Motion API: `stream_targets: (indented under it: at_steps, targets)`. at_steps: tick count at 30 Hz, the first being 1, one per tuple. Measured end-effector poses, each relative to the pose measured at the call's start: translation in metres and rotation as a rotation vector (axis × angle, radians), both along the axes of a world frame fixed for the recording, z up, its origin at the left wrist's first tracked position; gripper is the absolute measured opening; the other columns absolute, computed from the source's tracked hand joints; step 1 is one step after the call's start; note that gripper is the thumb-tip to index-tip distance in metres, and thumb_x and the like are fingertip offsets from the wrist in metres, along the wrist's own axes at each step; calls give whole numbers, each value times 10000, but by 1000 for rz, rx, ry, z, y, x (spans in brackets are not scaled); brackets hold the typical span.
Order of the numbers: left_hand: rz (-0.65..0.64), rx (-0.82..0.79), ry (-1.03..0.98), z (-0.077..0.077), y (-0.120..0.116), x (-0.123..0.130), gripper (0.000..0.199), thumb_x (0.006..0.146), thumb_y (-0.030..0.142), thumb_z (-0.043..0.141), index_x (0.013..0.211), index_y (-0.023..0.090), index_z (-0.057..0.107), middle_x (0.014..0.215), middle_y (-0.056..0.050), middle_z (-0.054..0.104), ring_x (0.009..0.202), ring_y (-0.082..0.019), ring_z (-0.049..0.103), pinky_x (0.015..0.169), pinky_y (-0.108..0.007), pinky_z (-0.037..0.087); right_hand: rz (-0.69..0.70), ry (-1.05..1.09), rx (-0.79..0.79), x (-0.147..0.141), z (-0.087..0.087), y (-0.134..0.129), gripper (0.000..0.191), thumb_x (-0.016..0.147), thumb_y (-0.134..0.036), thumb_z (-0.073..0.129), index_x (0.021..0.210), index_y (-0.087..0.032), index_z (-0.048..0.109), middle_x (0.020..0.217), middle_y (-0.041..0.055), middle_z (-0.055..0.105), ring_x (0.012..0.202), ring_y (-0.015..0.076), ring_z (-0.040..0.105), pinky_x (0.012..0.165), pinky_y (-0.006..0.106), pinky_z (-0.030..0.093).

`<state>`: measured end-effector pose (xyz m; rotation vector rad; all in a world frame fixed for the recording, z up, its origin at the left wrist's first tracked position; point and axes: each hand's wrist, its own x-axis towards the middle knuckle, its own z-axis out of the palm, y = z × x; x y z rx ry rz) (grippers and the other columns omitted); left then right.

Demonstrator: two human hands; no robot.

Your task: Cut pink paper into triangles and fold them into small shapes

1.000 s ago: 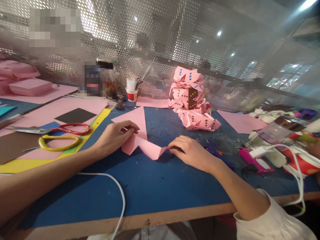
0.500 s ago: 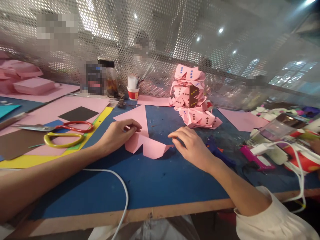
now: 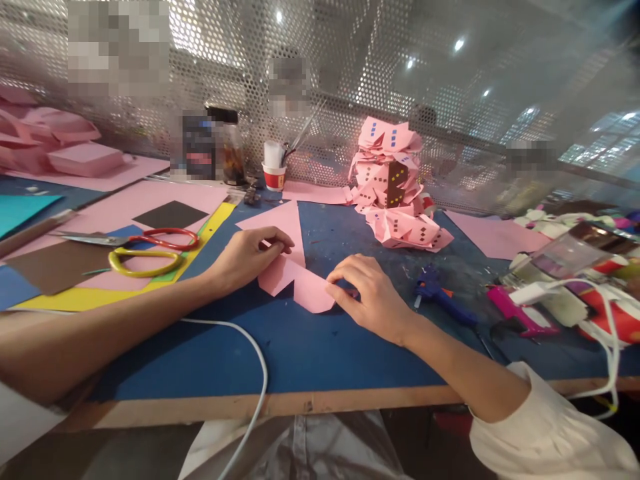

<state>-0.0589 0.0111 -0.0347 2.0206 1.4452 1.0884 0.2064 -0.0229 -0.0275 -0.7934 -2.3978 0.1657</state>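
A cut piece of pink paper point(image 3: 315, 292) with notched, folded edges is held between my two hands above the blue tabletop. My left hand point(image 3: 250, 259) is closed on its left part, thumb and fingers pinched together. At the right end of the piece, my right hand point(image 3: 373, 293) pinches the edge between thumb and fingers. Behind my left hand lies a flat pink sheet point(image 3: 290, 223). A blue glue gun point(image 3: 443, 297) rests on the table to the right of my right hand.
Scissors point(image 3: 145, 263) with red and yellow handles lie left on coloured paper sheets. A stack of folded pink paper shapes point(image 3: 387, 183) with small squares stands at the back. There are a paper cup point(image 3: 274, 175), a white cable point(image 3: 260, 360) and a magenta tool point(image 3: 520, 313).
My right hand has moved left and closed on the right end of the pink paper, having been just apart from it. My left hand keeps its grip. The view has shifted slightly.
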Motion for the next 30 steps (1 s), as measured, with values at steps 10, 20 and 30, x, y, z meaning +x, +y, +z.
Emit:
stream_targets:
  at_steps: [10, 20, 30]
  targets:
    - [-57, -58, -131, 8, -3, 1, 247, 832, 250, 519, 924, 187, 740, 943, -39, 765, 913, -205, 687, 829, -295, 526, -124, 107, -2, 12, 3, 12, 108, 965, -166, 565, 881, -210, 616, 903, 28, 663, 886, 194, 618, 882, 364, 443]
    - [-199, -87, -80, 7, -1, -3, 297, 798, 237, 456, 869, 197, 741, 979, -53, 744, 964, -241, 660, 942, -368, 485, -164, 134, 17, 17, 4, 17, 119, 960, -167, 552, 861, -208, 603, 873, 27, 645, 866, 194, 598, 872, 362, 444]
    - [-216, -33, 1, 3, 0, -4, 218, 769, 235, 505, 854, 209, 704, 1069, -45, 731, 1022, -249, 645, 973, -382, 492, -228, 123, 31, 22, 3, 21, 128, 947, -150, 526, 872, -218, 606, 888, 36, 656, 876, 211, 597, 874, 377, 438]
